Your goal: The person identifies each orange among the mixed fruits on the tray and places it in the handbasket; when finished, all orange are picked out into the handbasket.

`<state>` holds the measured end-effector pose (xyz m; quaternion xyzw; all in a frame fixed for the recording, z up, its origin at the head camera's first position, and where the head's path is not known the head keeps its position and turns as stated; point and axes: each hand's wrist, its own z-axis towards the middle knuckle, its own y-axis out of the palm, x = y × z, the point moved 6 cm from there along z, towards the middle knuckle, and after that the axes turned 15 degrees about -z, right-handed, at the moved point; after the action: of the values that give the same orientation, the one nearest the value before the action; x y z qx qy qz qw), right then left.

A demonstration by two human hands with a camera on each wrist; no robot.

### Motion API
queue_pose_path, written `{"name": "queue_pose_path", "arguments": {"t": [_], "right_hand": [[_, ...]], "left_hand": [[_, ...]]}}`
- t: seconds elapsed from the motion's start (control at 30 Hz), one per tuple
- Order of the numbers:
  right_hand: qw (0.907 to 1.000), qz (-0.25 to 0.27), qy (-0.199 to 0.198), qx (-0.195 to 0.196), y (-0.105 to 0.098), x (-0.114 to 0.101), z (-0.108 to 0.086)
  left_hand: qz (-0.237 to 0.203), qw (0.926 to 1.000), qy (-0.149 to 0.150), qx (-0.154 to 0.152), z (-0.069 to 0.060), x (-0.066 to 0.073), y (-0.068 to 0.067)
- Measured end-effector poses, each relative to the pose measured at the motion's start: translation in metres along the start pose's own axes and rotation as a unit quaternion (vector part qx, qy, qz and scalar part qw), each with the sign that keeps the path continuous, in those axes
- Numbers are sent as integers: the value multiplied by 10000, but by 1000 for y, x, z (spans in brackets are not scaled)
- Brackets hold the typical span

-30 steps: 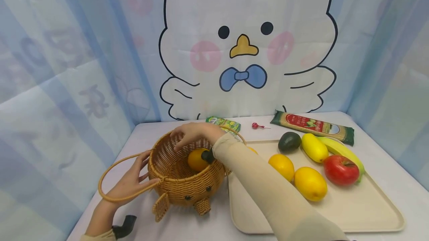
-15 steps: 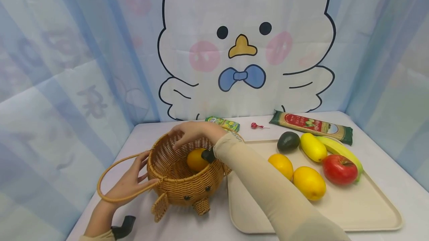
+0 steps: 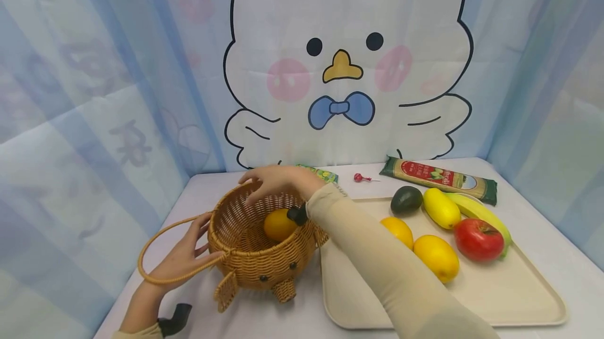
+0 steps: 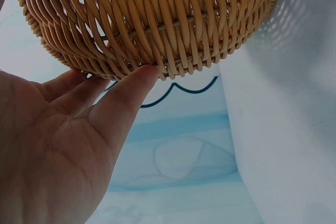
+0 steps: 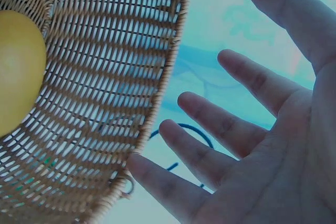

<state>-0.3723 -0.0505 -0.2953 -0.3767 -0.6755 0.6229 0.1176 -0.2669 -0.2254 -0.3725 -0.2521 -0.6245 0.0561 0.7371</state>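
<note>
One yellow fruit (image 3: 278,225) lies below spread, empty right fingers (image 5: 257,80), inside the basket (image 3: 250,268) that straight left fingers (image 4: 128,93) touch.

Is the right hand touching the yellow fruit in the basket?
Apart. The right wrist view shows a wide stretch of the wicker basket between the right hand and the yellow fruit.

Left hand (image 3: 186,252) at left, thumb (image 4: 123,95) and fingers parted; right hand (image 3: 276,179) farther off, fingers (image 5: 254,77) splayed, forearm (image 3: 387,265) slanting from near right!
</note>
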Motion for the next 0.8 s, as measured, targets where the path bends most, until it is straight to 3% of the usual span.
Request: {"name": "queue_pose_path", "arguments": {"t": [0.23,0.8], "right_hand": [[9988,-464,-128,89,-10,-3,-7],[9992,-274,-201,222,-19,-1,-21]], "left_hand": [[-56,10000,0,-22,-1,0,2],[9,9999,-97,27,0,1,0]]}}
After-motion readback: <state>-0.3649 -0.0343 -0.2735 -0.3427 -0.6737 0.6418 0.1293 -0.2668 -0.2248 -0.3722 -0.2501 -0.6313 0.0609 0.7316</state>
